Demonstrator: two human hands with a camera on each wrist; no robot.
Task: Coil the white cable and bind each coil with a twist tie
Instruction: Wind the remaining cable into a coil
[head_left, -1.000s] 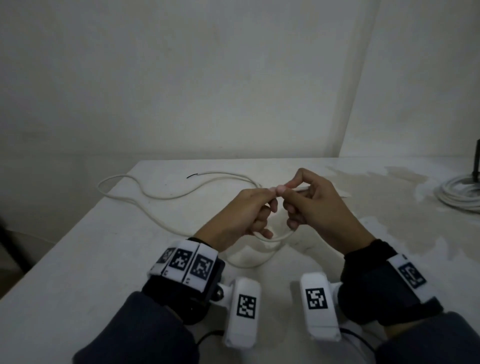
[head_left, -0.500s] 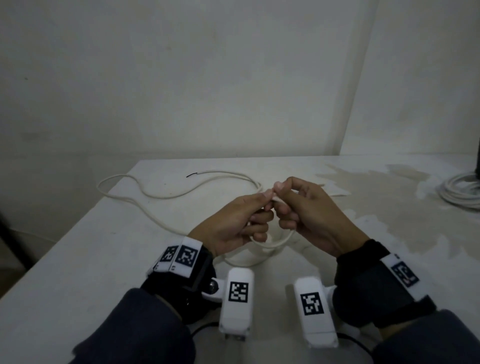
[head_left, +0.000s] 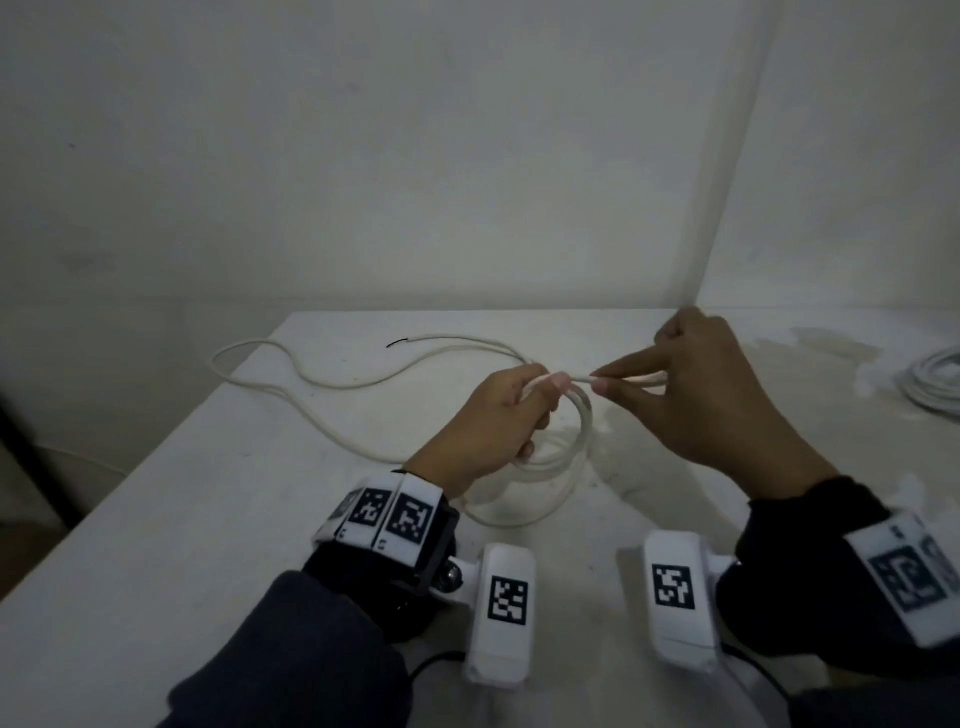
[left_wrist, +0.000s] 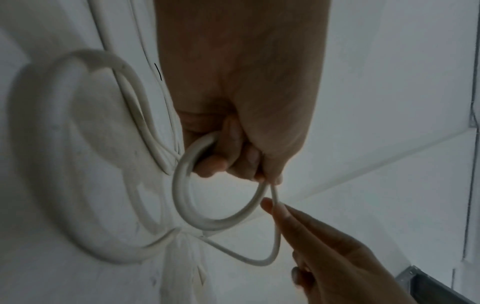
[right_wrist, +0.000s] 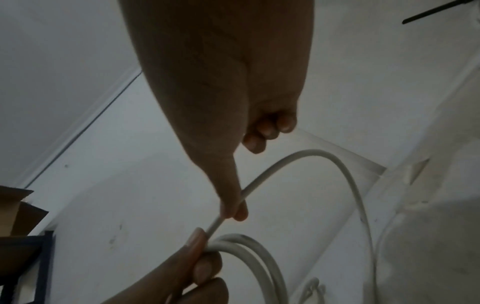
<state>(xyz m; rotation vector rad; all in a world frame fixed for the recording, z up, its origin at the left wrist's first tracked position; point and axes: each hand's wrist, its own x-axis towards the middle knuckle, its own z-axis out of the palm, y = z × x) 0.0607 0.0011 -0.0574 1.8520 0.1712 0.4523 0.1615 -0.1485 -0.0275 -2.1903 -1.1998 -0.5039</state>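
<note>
A long white cable (head_left: 332, 387) snakes across the white table (head_left: 208, 519), its dark tip at the far side. My left hand (head_left: 498, 415) grips a small coil of that cable (head_left: 584, 415), a couple of loops hanging below its fingers (left_wrist: 182, 191) (right_wrist: 249, 251). My right hand (head_left: 691, 384) pinches the cable strand (head_left: 587, 378) between thumb and forefinger just right of the left thumb; the strand arcs away behind it (right_wrist: 324, 156) (left_wrist: 275, 236). No twist tie is visible.
Another bundle of white cable (head_left: 935, 379) lies at the table's right edge. The table's left edge (head_left: 156, 457) drops off beside the loose cable. A corner of walls stands behind. A brown box (right_wrist: 15, 211) sits on a dark frame off the table.
My hands have moved apart: the right hand slid rightward and up along the cable, drawing out a strand. The left hand keeps holding the coil.
</note>
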